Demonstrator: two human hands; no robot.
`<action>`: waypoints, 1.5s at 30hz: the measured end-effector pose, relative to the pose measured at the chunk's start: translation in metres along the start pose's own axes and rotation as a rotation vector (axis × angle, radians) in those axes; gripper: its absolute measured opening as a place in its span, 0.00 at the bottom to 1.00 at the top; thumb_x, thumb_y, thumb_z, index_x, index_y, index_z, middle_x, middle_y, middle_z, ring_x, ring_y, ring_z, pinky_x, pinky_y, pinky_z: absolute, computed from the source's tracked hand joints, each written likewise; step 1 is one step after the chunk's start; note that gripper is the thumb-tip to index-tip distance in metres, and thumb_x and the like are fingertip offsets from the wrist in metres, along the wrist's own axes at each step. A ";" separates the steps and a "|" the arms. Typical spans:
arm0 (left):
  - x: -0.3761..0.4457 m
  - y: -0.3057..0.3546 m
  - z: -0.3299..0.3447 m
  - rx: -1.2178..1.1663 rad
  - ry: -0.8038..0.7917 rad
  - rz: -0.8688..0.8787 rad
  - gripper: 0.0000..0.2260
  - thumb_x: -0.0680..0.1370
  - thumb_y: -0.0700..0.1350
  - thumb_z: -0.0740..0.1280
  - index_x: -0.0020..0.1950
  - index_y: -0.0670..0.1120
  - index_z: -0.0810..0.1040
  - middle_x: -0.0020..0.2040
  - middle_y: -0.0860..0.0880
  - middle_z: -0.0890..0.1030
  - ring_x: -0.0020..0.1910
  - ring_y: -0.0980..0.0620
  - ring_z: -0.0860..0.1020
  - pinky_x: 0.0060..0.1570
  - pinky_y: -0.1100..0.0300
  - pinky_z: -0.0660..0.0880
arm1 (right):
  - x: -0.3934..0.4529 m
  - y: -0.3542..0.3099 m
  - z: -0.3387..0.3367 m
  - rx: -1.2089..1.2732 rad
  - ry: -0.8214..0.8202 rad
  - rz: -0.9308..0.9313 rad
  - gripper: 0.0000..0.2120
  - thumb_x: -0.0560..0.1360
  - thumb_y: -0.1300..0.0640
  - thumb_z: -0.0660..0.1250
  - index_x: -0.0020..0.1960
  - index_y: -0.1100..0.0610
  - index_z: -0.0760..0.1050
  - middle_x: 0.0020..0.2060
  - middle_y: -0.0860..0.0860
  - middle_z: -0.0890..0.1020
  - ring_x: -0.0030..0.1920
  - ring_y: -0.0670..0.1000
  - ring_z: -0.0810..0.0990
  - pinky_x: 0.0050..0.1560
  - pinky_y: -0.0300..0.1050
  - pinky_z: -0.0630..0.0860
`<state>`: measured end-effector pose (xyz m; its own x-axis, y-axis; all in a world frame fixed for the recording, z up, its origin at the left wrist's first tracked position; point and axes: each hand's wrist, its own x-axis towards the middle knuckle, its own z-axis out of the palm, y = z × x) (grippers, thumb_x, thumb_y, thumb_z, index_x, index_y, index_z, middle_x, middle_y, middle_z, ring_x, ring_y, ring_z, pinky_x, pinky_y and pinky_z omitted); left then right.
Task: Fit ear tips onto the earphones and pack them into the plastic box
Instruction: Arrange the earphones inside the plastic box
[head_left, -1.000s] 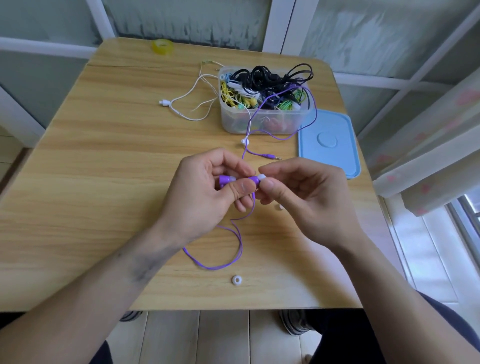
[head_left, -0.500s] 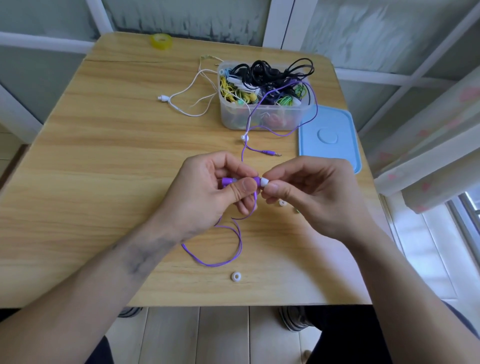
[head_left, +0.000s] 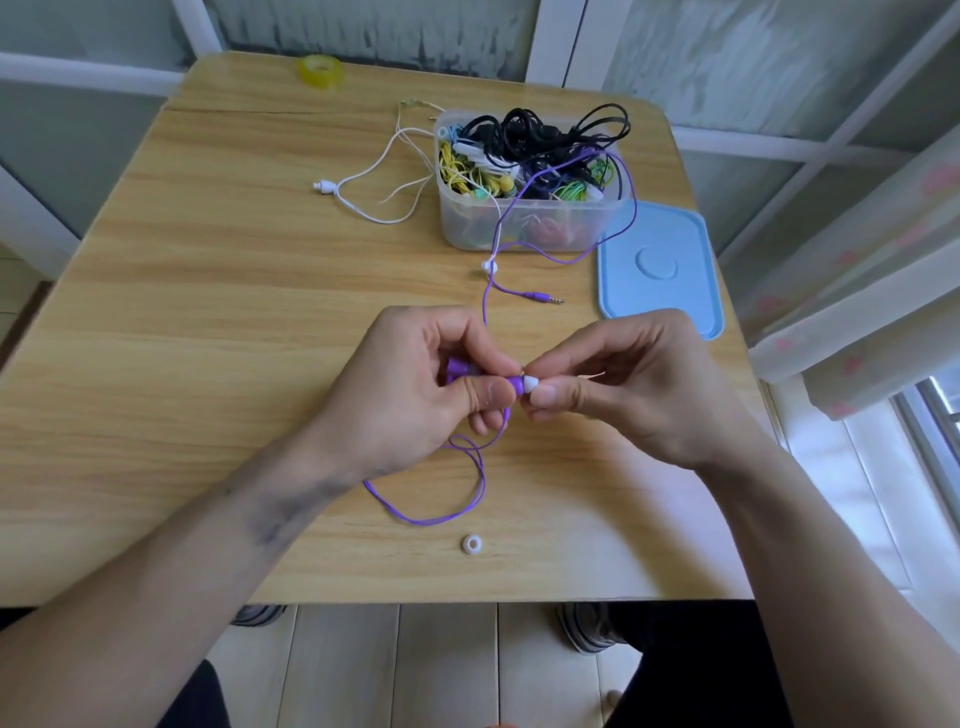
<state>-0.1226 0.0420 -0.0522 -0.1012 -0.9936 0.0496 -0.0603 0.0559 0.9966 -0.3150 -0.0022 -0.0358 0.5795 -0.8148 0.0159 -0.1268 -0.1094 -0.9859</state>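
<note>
My left hand (head_left: 415, 384) grips the purple earphones (head_left: 460, 369) above the table's middle, thumb pressed over one bud. My right hand (head_left: 618, 384) pinches a white ear tip (head_left: 530, 384) that sits against the end of that bud. The purple cable (head_left: 441, 514) loops below my hands and runs up to the clear plastic box (head_left: 530, 218), which is full of tangled earphones. Its purple jack plug (head_left: 545, 298) lies on the table. A loose white ear tip (head_left: 471, 544) lies near the front edge.
The box's blue lid (head_left: 660, 270) lies flat to the right of the box. A white earphone cable (head_left: 363, 192) trails left from the box. A roll of yellow tape (head_left: 320, 71) sits at the far edge of the wooden table (head_left: 208, 312). Curtain at right.
My right hand has shifted its pinch on the white ear tip, which now shows more clearly at the bud's end. My left hand has barely moved.
</note>
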 end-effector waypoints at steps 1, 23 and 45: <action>-0.001 0.000 0.000 0.013 -0.011 0.001 0.11 0.70 0.27 0.71 0.38 0.42 0.78 0.31 0.45 0.81 0.27 0.49 0.79 0.31 0.59 0.77 | -0.001 0.000 -0.001 -0.013 -0.011 0.004 0.06 0.66 0.64 0.76 0.43 0.62 0.84 0.35 0.53 0.87 0.37 0.53 0.86 0.41 0.42 0.81; -0.004 0.000 0.004 0.102 0.237 0.129 0.05 0.73 0.38 0.73 0.41 0.44 0.78 0.34 0.42 0.83 0.31 0.46 0.81 0.35 0.55 0.79 | 0.005 0.008 0.014 0.530 0.035 0.360 0.13 0.72 0.58 0.66 0.54 0.61 0.81 0.38 0.51 0.84 0.39 0.44 0.82 0.35 0.38 0.80; -0.005 -0.004 0.005 0.235 0.254 0.092 0.08 0.72 0.34 0.74 0.38 0.45 0.78 0.33 0.47 0.83 0.30 0.51 0.81 0.33 0.58 0.78 | 0.003 0.008 0.016 0.338 0.063 0.271 0.10 0.66 0.55 0.74 0.46 0.57 0.86 0.42 0.57 0.86 0.41 0.50 0.84 0.38 0.42 0.81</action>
<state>-0.1263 0.0476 -0.0569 0.1310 -0.9744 0.1828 -0.2918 0.1383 0.9464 -0.3015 0.0037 -0.0463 0.5103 -0.8225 -0.2510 0.0087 0.2968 -0.9549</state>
